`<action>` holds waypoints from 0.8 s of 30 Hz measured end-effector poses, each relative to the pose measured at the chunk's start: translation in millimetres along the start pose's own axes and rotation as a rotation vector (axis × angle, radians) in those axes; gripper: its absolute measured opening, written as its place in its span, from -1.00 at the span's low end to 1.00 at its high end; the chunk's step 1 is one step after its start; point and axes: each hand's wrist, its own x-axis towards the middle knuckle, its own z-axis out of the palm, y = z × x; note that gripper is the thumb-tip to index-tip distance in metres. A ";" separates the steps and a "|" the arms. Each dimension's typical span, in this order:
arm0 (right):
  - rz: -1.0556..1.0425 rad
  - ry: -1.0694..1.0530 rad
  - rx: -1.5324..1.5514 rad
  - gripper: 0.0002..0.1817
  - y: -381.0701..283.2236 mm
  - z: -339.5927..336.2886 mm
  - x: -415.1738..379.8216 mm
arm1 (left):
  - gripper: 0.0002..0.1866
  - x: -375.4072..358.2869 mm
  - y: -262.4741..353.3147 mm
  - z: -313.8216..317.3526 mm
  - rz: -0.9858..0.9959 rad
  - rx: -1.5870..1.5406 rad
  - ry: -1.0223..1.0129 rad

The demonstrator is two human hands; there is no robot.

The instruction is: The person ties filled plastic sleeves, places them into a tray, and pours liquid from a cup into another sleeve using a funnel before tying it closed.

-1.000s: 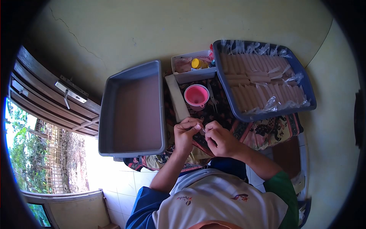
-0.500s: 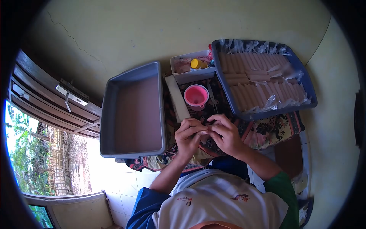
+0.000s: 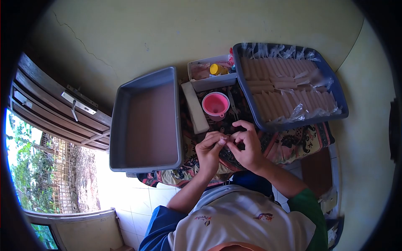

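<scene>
My left hand point(image 3: 210, 151) and my right hand point(image 3: 247, 148) meet fingertip to fingertip above the patterned cloth, just below the pink funnel point(image 3: 216, 104). Both are closed in a pinch; whatever lies between the fingertips is too small to make out. The funnel rests in a white-rimmed cup. Left of it lies a long pale block point(image 3: 195, 107), and to its right is a thin metal tool point(image 3: 233, 104), perhaps scissors.
A grey basin point(image 3: 179, 125) of brownish liquid stands at the left. At the right, a blue tray point(image 3: 250, 104) holds several filled plastic tubes. A white box point(image 3: 213, 83) with a yellow-capped container point(image 3: 216, 69) sits behind. Patterned cloth point(image 3: 289, 144) covers the surface.
Both hands have shifted slightly; my left fingers are more curled, and my right index finger is lifted more. The fingertips remain together.
</scene>
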 end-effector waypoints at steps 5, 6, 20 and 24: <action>-0.390 -0.054 -0.110 -0.62 -3.6 -0.3 5.0 | -0.93 2.4 15.1 0.9 -0.208 -0.555 0.003; -0.352 -0.065 -0.022 -0.61 -5.2 0.3 0.9 | -0.92 3.9 18.0 -0.3 -0.226 -0.654 -0.030; -0.222 -0.112 0.130 -0.66 -7.3 -14.2 -1.7 | -0.94 8.6 18.0 -9.0 -0.256 -0.656 -0.041; -0.037 -0.070 -0.038 -0.72 -16.2 -12.7 4.4 | -0.91 11.4 11.8 -8.8 -0.034 -0.245 -0.057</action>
